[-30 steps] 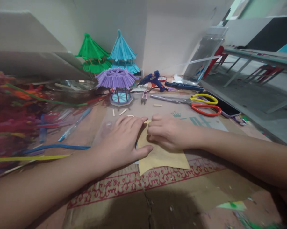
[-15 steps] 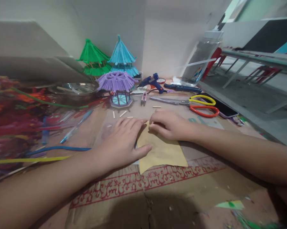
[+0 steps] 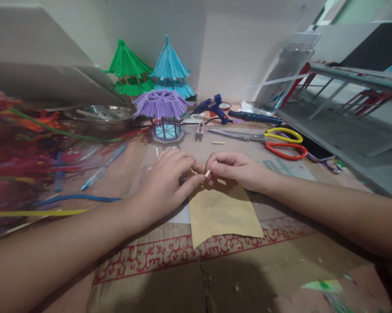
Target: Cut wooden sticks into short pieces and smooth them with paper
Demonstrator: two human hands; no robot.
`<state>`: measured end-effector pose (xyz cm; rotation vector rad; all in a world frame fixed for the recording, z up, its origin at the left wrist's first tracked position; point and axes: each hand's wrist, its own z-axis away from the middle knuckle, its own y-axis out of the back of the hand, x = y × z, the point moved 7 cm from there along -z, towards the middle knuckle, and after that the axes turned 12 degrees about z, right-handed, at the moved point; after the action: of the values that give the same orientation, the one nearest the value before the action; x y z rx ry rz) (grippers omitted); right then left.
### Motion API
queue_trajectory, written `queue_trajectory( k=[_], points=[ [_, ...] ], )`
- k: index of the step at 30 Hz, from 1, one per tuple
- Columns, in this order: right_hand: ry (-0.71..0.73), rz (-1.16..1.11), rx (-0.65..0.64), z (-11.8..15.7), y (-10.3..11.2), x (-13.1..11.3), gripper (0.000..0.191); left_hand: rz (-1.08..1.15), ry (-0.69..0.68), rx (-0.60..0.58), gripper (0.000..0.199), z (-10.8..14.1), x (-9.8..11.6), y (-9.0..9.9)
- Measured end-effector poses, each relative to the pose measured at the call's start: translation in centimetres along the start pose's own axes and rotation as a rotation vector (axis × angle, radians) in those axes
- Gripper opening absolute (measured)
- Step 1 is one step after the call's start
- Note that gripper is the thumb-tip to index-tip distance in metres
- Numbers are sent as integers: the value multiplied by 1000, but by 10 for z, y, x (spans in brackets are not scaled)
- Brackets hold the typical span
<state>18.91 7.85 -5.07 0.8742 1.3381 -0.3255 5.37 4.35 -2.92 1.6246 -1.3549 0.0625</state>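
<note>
"So, what's nearest?"

"Yellow sheet [image 3: 226,215], below. Above its far part, my right hand [image 3: 233,169] pinches a short stick [image 3: 208,173] — my left hand [image 3: 172,176] brings its thumb beside the end, perhaps steadying; gripping, can't tell."

"Writing?"

"Teal letters [image 3: 276,165], partly hidden by my wrist; far right, a clear container [image 3: 287,71], blue logo [image 3: 274,96] — unreadable."

Right of a pale wall [image 3: 235,48], a table [image 3: 355,79] stands on grey floor [image 3: 336,130].

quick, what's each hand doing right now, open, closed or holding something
Left hand: curled, fingertips by the stick's end; cannot tell if gripping.
Right hand: closed, pinching the short pale stick.
</note>
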Motion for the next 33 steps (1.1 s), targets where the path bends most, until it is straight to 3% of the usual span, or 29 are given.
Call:
queue_trajectory(
  k=[6,17,25,33],
  points=[
    [-31,46,4,1,-2,0,52,-25,-30,4,13,0,2,-1],
    [9,169,-8,0,-4,-4,55,42,-29,-51,25,-1,6,-1],
    [27,137,-12,-1,-3,-3,53,115,15,-90,28,-2,5,-2],
    [11,137,2,0,-1,-6,47,52,-44,-78,21,-2,11,-2]
  ],
)
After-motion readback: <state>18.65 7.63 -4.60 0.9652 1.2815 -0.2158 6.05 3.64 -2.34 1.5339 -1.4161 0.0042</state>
